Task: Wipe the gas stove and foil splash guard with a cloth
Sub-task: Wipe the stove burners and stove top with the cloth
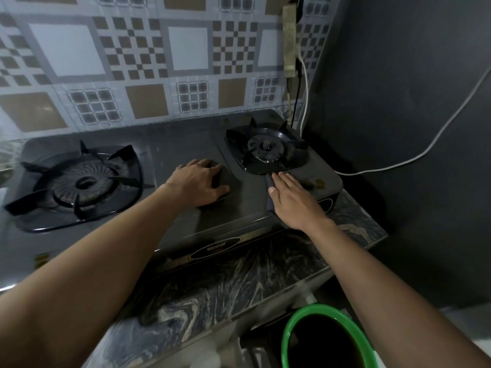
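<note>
A dark grey two-burner gas stove (183, 144) sits on a marbled counter. The patterned foil splash guard (146, 62) stands upright behind it. My left hand (199, 181) lies flat on the stove's middle panel, fingers spread, with nothing gripped. My right hand (295, 203) presses, fingers extended, on a dark grey cloth (270, 183) at the stove's front right, just in front of the right burner (265, 150). Most of the cloth is hidden under the hand. The left burner (85, 183) and its pan support stand apart from both hands.
A green-rimmed bucket (285, 338) stands below the counter edge (239, 277) at the lower right. A power strip (290, 38) hangs on the wall behind the right burner, and a white cable (425, 152) runs along the dark right wall (398, 88).
</note>
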